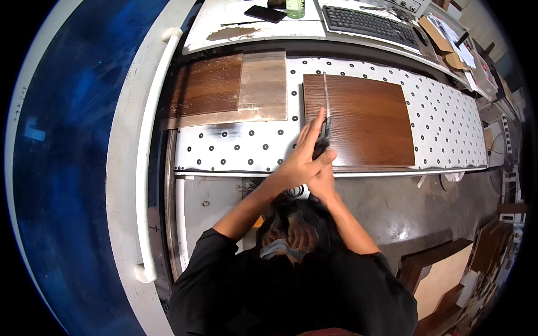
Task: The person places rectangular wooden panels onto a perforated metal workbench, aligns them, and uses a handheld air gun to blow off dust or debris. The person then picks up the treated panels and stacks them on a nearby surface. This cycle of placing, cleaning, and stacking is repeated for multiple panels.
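My two hands meet over the near left edge of a dark brown wood-grain board (pixel 370 123). My left hand (pixel 297 159) overlaps the right one, its fingers stretched out and held flat along a thin tool (pixel 326 101). That tool has a long narrow metal strip pointing away from me and a dark body between my hands; its exact kind does not show. Lower down, my right hand (pixel 321 183) is closed around the tool's dark lower part, with most of its fingers hidden behind the left hand. The metal strip lies over the board's left part.
The board rests on a white table with black-dotted holes (pixel 246 137). Left on it lie another brown panel (pixel 210 84) and a paler one (pixel 263 84). Beyond are a keyboard (pixel 370 27) and phone (pixel 265 13). A white pipe rail (pixel 147 151) runs left; boards (pixel 443 274) stand lower right.
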### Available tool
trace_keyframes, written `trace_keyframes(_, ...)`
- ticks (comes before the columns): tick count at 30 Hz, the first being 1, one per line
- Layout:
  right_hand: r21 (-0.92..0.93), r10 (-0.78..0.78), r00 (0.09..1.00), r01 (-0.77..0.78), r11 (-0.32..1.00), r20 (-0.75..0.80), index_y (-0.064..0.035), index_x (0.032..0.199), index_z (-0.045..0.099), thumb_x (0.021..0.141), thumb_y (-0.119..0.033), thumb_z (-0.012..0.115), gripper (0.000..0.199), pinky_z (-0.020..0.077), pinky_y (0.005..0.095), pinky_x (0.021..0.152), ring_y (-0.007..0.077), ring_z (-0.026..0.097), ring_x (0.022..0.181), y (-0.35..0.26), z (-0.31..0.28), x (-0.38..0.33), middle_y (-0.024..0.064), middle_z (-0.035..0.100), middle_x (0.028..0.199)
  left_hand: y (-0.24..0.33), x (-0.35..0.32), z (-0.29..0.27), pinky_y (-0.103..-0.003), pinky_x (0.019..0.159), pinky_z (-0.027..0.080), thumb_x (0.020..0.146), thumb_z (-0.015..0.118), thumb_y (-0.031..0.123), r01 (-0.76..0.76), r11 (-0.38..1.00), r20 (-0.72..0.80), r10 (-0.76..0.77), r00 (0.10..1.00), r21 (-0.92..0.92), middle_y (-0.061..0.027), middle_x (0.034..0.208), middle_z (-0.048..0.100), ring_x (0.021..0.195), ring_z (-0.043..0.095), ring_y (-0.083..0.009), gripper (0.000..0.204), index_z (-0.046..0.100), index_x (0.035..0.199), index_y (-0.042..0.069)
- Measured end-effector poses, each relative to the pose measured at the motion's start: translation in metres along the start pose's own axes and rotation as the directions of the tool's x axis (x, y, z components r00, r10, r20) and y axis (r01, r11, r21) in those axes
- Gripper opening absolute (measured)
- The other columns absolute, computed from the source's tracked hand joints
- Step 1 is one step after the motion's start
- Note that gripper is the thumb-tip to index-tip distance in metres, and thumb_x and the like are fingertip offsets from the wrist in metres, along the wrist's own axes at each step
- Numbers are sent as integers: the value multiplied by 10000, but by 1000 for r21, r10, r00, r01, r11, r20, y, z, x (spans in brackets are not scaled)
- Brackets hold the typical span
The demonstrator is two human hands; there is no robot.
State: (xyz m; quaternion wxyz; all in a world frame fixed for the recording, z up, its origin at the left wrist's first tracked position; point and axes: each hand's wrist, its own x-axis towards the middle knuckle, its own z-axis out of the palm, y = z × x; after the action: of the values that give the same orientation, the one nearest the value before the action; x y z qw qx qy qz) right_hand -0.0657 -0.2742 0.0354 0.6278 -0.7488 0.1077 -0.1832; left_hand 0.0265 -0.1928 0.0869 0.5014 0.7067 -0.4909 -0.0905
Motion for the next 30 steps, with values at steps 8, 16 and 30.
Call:
trace_keyframes(8, 535, 339, 912, -410, 739, 231, 23, 1173, 593, 1034, -353, 460, 422, 403, 204, 415, 48, 416, 439, -19, -59, 23, 40, 608, 729, -241, -9, -175, -581, 1187, 227, 1027, 433, 513, 599, 554, -458, -387, 800, 578, -264, 1551, 344, 1470, 258, -437, 654, 389, 1512, 76)
trace_keyframes(16, 290, 470, 734, -646, 706, 491, 33, 1031, 649, 988, -317, 543, 368, 338, 205, 388, 34, 359, 436, -32, -53, 4, 13, 559, 644, -298, -27, -175, -554, 1216, 136, 1046, 347, 470, 573, 383, -462, -347, 816, 725, -194, 1618, 274, 1506, 221, -366, 595, 366, 1552, 158)
trace_keyframes(30, -417, 607, 731, -468, 779, 313, -49, 676, 566, 928, -374, 609, 413, 367, 281, 516, 99, 489, 569, -40, -49, 1, -2, 513, 594, -175, -113, -45, -599, 1177, 203, 1013, 473, 328, 513, 475, -483, -195, 854, 715, -232, 1570, 345, 1449, 316, -424, 531, 460, 1495, 105)
